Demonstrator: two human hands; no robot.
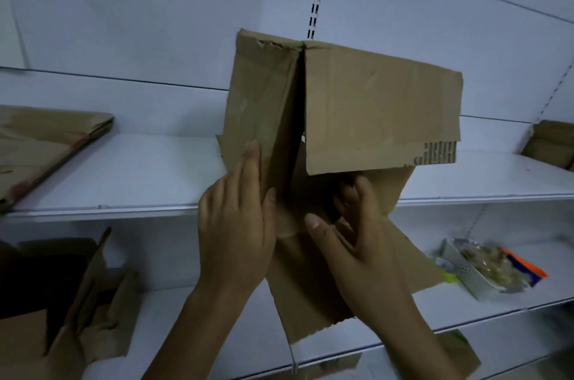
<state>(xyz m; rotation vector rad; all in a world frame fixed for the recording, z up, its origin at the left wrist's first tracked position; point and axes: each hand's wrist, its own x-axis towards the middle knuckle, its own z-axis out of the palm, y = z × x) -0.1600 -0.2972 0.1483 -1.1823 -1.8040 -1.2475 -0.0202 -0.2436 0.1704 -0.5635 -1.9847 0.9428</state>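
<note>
While the left hand [236, 230] presses straight-fingered on one flap [257, 106] of the cardboard box [379, 106] held just above both hands, the right hand [357, 243] curls round another, seemingly mid-fold; next, the flaps need tucking.

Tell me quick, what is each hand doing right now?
Left hand: open, straight fingers pressed flat on the torn brown cardboard box.
Right hand: closed, fingers curled round a lower flap of that box.
</note>
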